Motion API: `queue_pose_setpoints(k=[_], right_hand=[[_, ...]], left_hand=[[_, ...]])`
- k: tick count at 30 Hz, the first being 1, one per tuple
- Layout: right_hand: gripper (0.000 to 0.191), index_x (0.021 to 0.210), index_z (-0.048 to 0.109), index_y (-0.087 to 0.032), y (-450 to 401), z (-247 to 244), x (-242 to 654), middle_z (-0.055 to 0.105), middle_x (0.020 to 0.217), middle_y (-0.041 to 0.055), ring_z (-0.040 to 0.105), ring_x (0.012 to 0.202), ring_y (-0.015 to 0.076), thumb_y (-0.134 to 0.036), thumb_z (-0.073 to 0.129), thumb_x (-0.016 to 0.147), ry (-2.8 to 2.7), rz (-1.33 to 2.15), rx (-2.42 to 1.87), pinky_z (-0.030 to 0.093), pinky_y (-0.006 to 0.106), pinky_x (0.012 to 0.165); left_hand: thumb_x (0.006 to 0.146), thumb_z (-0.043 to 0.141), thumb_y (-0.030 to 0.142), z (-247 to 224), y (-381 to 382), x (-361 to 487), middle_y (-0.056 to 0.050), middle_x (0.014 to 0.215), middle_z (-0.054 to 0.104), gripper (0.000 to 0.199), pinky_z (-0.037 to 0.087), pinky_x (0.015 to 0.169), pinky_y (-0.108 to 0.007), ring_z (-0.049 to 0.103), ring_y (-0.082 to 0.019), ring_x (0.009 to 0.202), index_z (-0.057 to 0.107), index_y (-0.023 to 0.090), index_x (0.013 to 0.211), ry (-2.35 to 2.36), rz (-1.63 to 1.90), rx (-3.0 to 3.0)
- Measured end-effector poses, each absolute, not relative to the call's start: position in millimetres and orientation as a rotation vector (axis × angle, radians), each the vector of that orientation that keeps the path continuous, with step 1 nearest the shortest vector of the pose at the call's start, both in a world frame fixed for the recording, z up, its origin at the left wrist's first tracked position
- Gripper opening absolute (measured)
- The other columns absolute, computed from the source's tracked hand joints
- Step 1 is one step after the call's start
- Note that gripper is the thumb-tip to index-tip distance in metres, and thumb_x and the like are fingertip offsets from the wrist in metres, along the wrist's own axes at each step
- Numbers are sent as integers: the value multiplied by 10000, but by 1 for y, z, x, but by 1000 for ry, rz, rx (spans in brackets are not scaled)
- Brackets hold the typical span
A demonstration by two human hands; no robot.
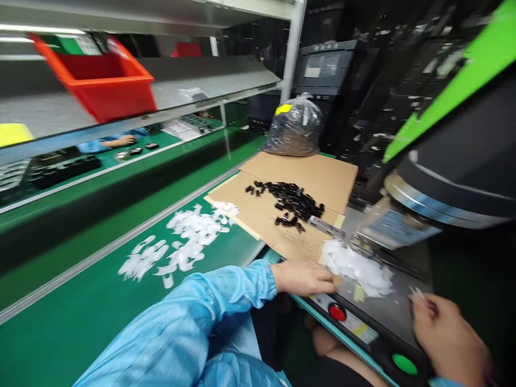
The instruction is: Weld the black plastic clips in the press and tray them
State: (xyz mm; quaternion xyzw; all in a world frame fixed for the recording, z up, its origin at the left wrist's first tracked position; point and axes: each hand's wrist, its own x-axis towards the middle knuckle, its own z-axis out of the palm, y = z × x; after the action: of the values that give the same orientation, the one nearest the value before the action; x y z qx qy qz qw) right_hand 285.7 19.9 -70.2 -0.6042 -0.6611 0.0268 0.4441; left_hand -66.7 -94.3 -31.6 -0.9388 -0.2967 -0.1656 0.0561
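Note:
My left hand [304, 277] rests at the machine's front edge, just left of a pile of white pieces [358, 269], fingers bent and pressed together; what they hold, if anything, is hidden. At the right, my right hand [443, 328], blurred, pinches a small whitish piece [417, 293] above the grey machine plate [397, 317]. Black parts [296, 200] lie heaped on the brown cardboard [266, 166]. More white pieces [193, 231] are spread over the green table [92, 312] on the left.
A red button [337, 312] and a green button [405, 364] sit on the front panel. A filled plastic bag [296, 126] stands behind the cardboard. The machine head [455, 150] overhangs the right. A red bin [105, 80] is on the shelf; another person's hand [121, 141] shows beyond.

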Motion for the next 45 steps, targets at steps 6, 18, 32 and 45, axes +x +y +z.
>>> queue_pose_setpoints(k=[6, 18, 32, 45], right_hand=[[403, 1118, 749, -251, 3, -33, 252, 752, 1102, 146, 696, 1072, 306, -456, 409, 1057, -1963, 12, -1284, 556, 476, 1005], [341, 1116, 814, -196, 38, -33, 185, 661, 997, 126, 576, 979, 282, -319, 498, 1084, -2080, -152, -1365, 484, 391, 875], [489, 1514, 600, -220, 18, -10, 175, 603, 1266, 196, 483, 1128, 365, -299, 581, 1032, -2455, -316, -1548, 414, 468, 900], [300, 1294, 674, -205, -11, -11, 78, 734, 1160, 102, 598, 1097, 291, -272, 581, 1016, -2356, 163, -1229, 469, 412, 997]], left_hand=[[1051, 497, 172, -26, -65, -75, -164, 1246, 703, 352, 579, 979, -395, 674, -255, 1154, 680, 180, 1352, -1156, -1111, -2822], [1008, 535, 107, -12, 34, -22, -113, 1103, 706, 232, 574, 944, -376, 670, -254, 1048, 728, 171, 1121, -1428, -656, -2739], [979, 554, 158, -5, 16, -18, -175, 1242, 726, 296, 496, 1127, -463, 645, -307, 1252, 681, 131, 1245, -1352, -662, -2764], [1002, 635, 417, -39, -77, -179, -156, 1307, 646, 404, 502, 1093, -511, 598, -338, 1257, 627, 193, 1338, -2293, -975, -2052]])
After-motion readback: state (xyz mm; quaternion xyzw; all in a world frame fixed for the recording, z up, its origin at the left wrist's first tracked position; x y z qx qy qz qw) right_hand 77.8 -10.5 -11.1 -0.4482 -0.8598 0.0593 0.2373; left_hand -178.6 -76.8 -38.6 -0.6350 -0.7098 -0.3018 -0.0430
